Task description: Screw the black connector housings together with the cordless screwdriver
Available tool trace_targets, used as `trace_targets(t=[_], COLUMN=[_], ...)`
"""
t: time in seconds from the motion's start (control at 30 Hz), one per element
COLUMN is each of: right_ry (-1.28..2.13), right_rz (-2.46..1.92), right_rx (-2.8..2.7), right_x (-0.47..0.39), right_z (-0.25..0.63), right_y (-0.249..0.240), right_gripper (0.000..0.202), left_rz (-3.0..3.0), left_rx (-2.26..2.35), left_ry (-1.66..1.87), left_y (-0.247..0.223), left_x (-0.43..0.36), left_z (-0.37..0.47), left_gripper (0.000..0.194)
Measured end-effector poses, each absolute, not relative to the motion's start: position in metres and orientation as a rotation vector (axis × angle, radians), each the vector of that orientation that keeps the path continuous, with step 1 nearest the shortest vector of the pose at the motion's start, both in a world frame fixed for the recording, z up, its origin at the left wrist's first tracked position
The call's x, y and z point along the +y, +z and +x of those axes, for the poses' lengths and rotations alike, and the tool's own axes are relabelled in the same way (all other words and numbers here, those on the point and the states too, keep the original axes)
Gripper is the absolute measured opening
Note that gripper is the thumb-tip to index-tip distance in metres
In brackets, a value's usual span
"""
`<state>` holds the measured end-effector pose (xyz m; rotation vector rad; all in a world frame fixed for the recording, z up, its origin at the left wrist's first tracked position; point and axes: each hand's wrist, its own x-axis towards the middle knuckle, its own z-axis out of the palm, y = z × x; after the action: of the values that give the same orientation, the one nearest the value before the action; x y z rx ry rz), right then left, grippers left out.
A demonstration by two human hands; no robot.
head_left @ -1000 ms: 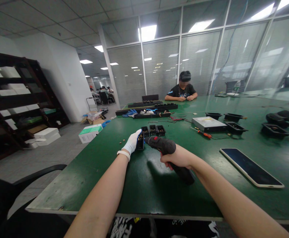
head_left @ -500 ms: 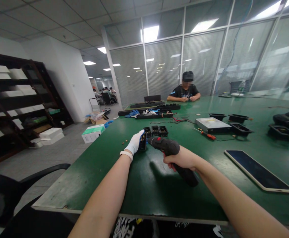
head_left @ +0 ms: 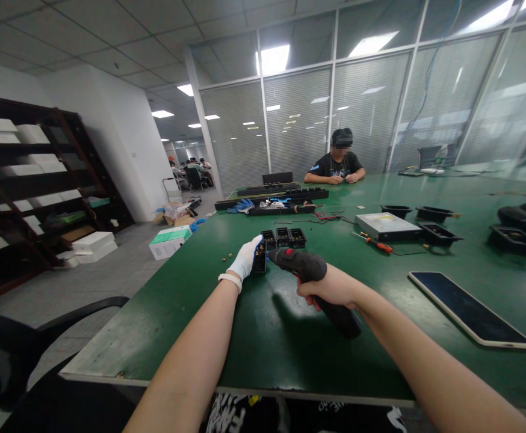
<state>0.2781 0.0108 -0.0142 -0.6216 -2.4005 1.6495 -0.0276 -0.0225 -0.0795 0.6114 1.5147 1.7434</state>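
Observation:
In a white glove, my left hand [head_left: 245, 255] is closed on a small black box [head_left: 259, 263] with brass-coloured parts inside. My bare right hand [head_left: 328, 287] grips a black power drill [head_left: 300, 264] with a red button on its side. The drill's front end points left at the box; whether its tip touches a part inside I cannot tell. Directly behind the box, several more small black boxes [head_left: 283, 238] stand together on the green table [head_left: 245, 337]. A few small brass pieces [head_left: 227, 257] lie to the left of my glove.
A phone [head_left: 470, 308] lies at the right. Beyond it are an orange-handled screwdriver [head_left: 383, 246], a silver metal case [head_left: 387, 227] and several black trays [head_left: 439, 234]. Long black bars [head_left: 285, 195] and a blue glove [head_left: 244, 206] lie farther back. A person [head_left: 335, 162] sits across the table.
Both hands, the drill and the box stay almost exactly where they were. The person across the table has shifted the head slightly.

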Motion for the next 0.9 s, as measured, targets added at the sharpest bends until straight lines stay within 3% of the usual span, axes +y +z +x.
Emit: trace_targets(t=[0.9], right_ry=[1.674], right_rz=[-0.603], right_rx=[-2.395], right_x=[0.0108], right_z=[0.2787], right_y=[-0.0135], right_gripper=[0.017], left_rz=[0.605], left_rx=[1.492], left_ry=[1.744], left_y=[-0.0864], left_x=[-0.0187], left_z=[-0.0335], left_gripper=[0.065])
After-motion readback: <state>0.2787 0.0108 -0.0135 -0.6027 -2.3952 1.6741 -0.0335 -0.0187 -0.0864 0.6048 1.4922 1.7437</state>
